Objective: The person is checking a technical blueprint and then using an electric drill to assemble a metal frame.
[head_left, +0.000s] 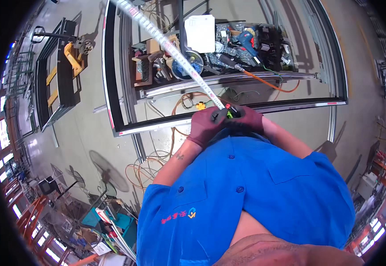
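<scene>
My left hand [205, 125] and my right hand [248, 119], both in dark red gloves, are closed together on a black and green tape measure case [228, 112] held in front of my chest. Its white blade [170, 48] runs out stiffly up and to the left, passing over a cluttered workbench [228, 77] and toward the top edge of the picture. Below the hands is a long aluminium frame rail [166, 125] with a dark edge. My blue work shirt fills the lower middle of the view.
The bench holds a blue power drill [247, 39], a white sheet [200, 33], and several tools. An orange cable [268, 84] trails across the bench and floor. A second dark frame with yellow clamps [71, 60] lies at left. Floor fans [108, 170] stand lower left.
</scene>
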Demonstrator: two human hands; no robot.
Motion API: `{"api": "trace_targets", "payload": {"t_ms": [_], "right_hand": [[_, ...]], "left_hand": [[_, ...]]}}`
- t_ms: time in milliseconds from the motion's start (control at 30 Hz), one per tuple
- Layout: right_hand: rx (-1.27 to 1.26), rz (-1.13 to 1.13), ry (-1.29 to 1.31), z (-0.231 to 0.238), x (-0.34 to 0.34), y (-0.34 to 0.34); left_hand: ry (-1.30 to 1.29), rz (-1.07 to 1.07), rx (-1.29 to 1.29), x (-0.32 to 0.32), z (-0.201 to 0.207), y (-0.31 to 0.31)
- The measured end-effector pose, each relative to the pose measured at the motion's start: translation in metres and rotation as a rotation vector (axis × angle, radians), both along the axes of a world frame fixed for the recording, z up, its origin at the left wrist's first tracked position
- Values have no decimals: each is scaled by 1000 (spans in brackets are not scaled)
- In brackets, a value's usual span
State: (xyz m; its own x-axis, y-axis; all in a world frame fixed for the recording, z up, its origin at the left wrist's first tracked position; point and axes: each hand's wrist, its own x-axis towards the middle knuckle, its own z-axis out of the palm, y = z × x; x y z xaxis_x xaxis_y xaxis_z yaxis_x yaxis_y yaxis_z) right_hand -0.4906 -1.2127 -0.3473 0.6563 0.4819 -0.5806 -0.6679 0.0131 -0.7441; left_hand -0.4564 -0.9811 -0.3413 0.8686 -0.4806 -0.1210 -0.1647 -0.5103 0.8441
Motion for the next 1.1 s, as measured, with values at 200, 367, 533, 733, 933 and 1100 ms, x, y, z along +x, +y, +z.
{"api": "trace_targets", "payload": {"t_ms": [200, 367, 533, 733, 933, 1100], "right_hand": [[-144, -177, 82, -32, 45, -49], [-535, -269, 61, -87, 120, -110], [-788, -293, 218, -235, 186, -211], [-1154, 185, 28, -283, 253, -204], [-1374, 351, -14, -311, 295, -156], [-1308, 497, -577, -262, 310, -32]], "left_hand": [[283, 207, -31, 43, -23, 26], [21, 523, 205, 67, -68, 108], [17, 631, 479, 75, -91, 170], [115, 683, 691, 76, -94, 167], [68, 670, 681, 86, -102, 172], [40, 679, 657, 84, -101, 176]]}}
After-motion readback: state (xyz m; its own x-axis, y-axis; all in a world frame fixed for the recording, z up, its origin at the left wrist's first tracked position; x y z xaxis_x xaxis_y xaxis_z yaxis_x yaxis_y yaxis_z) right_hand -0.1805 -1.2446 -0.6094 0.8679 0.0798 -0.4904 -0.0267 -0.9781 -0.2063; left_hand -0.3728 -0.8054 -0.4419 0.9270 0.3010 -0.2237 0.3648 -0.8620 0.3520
